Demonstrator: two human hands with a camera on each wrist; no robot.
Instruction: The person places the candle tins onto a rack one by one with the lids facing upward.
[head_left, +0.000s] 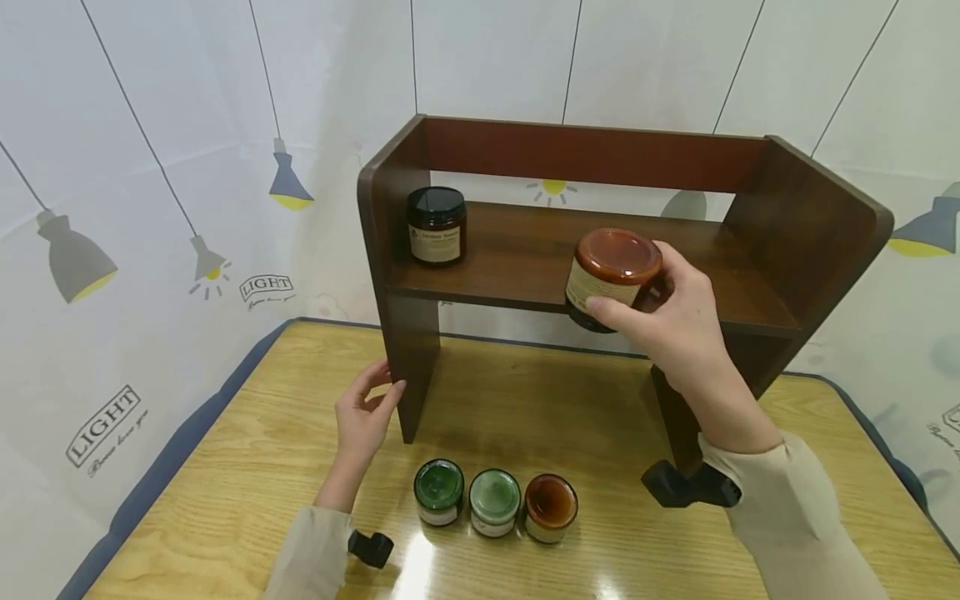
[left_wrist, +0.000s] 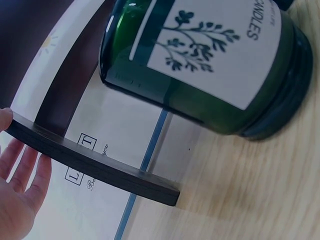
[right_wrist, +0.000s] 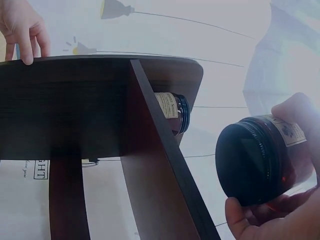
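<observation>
At your far left, the pale cloth backdrop (head_left: 172, 275) is printed with hanging lamps and the word LIGHT. Next comes your left hand (head_left: 365, 421), which pinches the front edge of the left side panel of the dark wooden shelf (head_left: 517, 267), thumb at the edge and fingers along the outer face; a black wrist mount (head_left: 371, 548) sits below it on your sleeve. On the shelf's upper board, close to that panel, the lidded jar (head_left: 437, 229) stands upright, black lid on top and cream label facing you. Below, on the light wood surface (head_left: 247, 492) in front of the shelf, three jars stand base-up in a row: the dark green jar (head_left: 438, 490), then the pale green jar (head_left: 495, 500), then the amber jar (head_left: 551, 507), each just beside the next. Further right, the reddish-brown jar (head_left: 613, 267) is in the air by the front edge of the upper board, right of its middle, base up and black lid down, slightly tilted. Your right hand (head_left: 681, 329) grips it from the right, thumb across the label and fingers round behind. Past that hand rises the shelf's right side panel.
</observation>
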